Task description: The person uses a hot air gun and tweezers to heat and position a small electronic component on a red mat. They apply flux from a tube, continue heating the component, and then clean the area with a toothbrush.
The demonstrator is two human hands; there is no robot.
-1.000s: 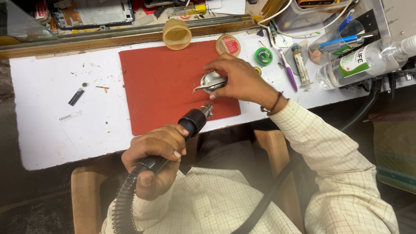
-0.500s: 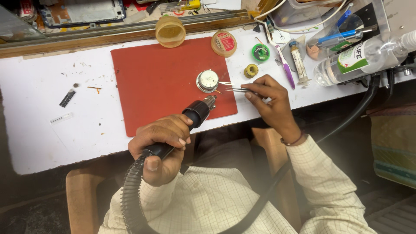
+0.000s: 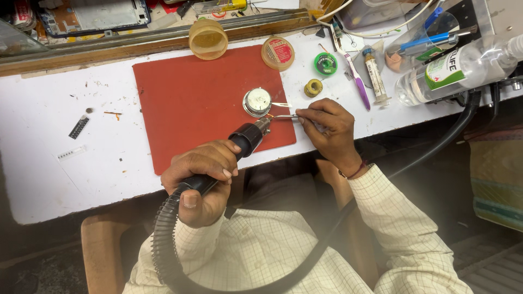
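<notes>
While the left hand [image 3: 204,182] stays clamped on the hot-air handpiece [image 3: 239,142], right-hand fingers [image 3: 313,117] pinching the tweezers [image 3: 283,116] should probably steady beside the round metal part [image 3: 257,102].

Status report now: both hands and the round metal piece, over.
Left hand grips black hot-air handpiece, nozzle at round metal piece on red mat. Right hand holds tweezers beside it. Nothing blocking.

Bare red mat [image 3: 185,103] leftward; spools [image 3: 325,63], bottle [image 3: 457,68] crowding right.
</notes>
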